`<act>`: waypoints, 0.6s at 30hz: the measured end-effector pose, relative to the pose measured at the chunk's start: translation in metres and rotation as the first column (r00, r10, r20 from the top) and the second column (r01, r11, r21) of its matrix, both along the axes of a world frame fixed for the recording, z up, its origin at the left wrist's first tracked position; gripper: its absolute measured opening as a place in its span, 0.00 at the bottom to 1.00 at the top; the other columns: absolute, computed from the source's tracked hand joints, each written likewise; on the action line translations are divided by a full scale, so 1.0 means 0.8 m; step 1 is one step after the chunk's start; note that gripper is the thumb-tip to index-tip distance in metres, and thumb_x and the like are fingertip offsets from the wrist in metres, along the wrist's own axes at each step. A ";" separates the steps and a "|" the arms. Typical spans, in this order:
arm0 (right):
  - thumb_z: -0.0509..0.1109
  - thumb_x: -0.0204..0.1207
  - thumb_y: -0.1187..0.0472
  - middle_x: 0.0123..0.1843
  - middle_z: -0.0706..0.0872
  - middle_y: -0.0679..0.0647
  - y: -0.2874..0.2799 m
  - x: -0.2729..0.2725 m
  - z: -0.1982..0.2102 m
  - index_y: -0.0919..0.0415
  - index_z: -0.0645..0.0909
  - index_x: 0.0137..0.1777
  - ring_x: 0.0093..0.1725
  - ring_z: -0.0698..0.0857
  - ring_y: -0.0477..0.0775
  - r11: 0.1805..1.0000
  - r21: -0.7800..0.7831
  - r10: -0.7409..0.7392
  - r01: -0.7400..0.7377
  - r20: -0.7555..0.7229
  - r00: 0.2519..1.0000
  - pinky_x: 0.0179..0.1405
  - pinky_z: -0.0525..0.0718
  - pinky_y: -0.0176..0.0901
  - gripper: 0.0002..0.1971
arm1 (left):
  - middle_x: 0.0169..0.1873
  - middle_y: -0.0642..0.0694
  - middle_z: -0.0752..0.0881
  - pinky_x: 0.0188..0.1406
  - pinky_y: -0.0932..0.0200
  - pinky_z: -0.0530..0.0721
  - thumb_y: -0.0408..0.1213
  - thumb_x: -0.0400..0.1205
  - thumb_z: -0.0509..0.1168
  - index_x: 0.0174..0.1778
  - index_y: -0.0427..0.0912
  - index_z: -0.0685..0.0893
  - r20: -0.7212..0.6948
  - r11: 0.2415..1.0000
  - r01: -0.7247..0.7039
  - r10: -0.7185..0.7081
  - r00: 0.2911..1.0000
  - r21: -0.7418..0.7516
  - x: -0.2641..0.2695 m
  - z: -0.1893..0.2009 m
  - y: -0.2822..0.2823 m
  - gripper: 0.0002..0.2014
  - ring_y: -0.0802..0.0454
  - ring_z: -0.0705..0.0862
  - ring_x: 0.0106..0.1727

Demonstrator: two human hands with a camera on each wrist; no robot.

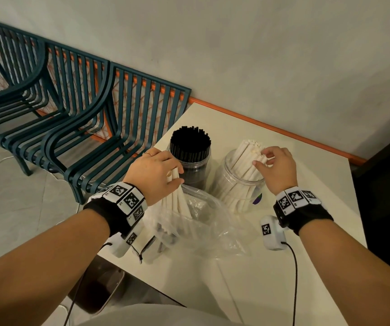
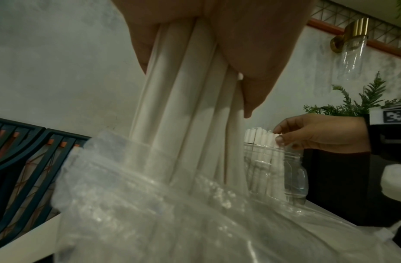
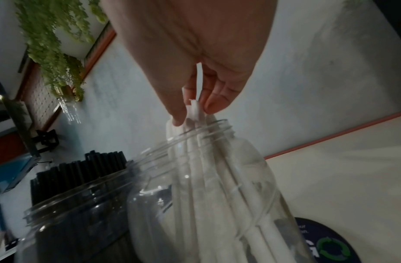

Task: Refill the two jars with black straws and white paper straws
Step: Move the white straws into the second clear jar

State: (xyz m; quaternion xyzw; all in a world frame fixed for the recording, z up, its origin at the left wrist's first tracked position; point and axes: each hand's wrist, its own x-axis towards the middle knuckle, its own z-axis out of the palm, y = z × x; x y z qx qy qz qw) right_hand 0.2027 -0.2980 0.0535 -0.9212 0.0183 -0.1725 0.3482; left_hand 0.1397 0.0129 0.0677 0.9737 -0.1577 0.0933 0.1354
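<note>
Two clear jars stand on the white table [image 1: 271, 267]. The left jar [image 1: 194, 165] is packed with black straws [image 1: 190, 143]. The right jar [image 1: 238, 182] holds white paper straws [image 1: 248, 156] leaning to the right. My left hand [image 1: 158, 170] grips a bundle of white paper straws [image 2: 186, 99] whose lower ends sit in a clear plastic bag [image 1: 203, 222]. My right hand [image 1: 276, 165] pinches the tops of the white straws [image 3: 195, 110] in the right jar [image 3: 217, 195] between thumb and fingers.
Dark green slatted chairs [image 1: 76, 114] line the wall left of the table. An orange strip [image 1: 271, 128] runs along the table's far edge by the wall. A dark round sticker [image 3: 327, 243] lies on the table beside the right jar. Cables hang from both wrists.
</note>
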 end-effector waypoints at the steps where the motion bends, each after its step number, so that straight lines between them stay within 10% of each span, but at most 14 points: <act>1: 0.79 0.70 0.64 0.54 0.77 0.55 0.005 0.001 0.001 0.61 0.83 0.55 0.46 0.82 0.54 1.000 -0.003 0.002 -0.002 0.007 1.000 0.57 0.82 0.48 0.14 | 0.56 0.58 0.83 0.59 0.56 0.74 0.54 0.77 0.65 0.53 0.58 0.84 0.001 1.000 -0.001 0.001 1.000 0.000 -0.001 0.000 0.000 0.12 0.51 0.74 0.62; 10: 0.75 0.72 0.69 0.51 0.82 0.57 0.032 0.019 0.011 0.61 0.86 0.56 0.40 0.78 0.48 0.987 -0.135 0.091 -0.090 0.000 0.996 0.48 0.72 0.29 0.12 | 0.55 0.57 0.83 0.58 0.57 0.73 0.54 0.78 0.65 0.54 0.57 0.84 0.000 1.000 -0.008 0.008 1.000 -0.002 -0.007 0.002 -0.001 0.12 0.51 0.74 0.62; 18: 0.77 0.71 0.66 0.46 0.85 0.56 0.021 0.034 0.015 0.61 0.85 0.51 0.50 0.80 0.59 0.934 -0.324 0.175 -0.153 0.039 0.984 0.46 0.77 0.46 0.10 | 0.56 0.57 0.83 0.57 0.57 0.74 0.54 0.78 0.64 0.54 0.58 0.84 -0.016 1.000 -0.009 0.009 1.000 -0.001 -0.008 0.004 -0.003 0.12 0.51 0.74 0.63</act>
